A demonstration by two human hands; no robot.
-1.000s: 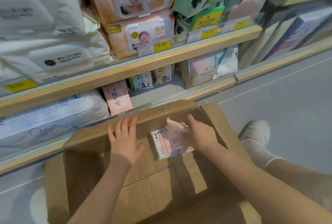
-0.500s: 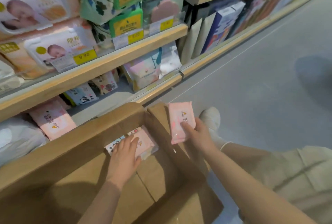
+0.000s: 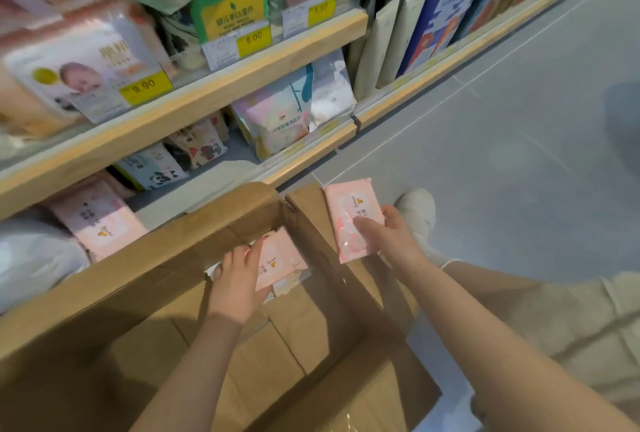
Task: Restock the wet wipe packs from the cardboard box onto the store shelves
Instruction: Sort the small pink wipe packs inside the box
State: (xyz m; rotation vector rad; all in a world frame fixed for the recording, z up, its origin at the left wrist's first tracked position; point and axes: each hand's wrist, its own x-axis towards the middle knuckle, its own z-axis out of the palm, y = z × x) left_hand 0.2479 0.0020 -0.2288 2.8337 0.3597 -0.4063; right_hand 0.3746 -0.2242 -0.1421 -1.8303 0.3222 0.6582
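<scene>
A: Start at the left. What is on the lowest wooden shelf [image 3: 304,154]?

B: A flat pink soft-plastic wet wipe pack [image 3: 100,220] already lies near its left end, with small panda-print packs [image 3: 152,166] behind it and bare shelf board to their right.

A: And the open brown cardboard box [image 3: 138,279]?

B: It stands on the grey floor [image 3: 485,172] just in front of that shelf. The left hand [image 3: 239,279] is down inside, at the far right corner of the box, thumb and fingers curled round a second pink pack [image 3: 280,262] lying on top of a few more.

A: The right hand [image 3: 391,237]?

B: It grips a third pink pack [image 3: 349,217] by its near end, held above the right wall of the box, clear of the cardboard. The two hands are apart, each clamped on its own pack.

A: So which step is this?

B: I judge it the pick-up: one pack is out, one is not yet lifted. Next, both should go forward and left to the bare board beside the shelved pink pack, label up, clearing the far flap of the box and the raised front edge of the shelf.
</scene>
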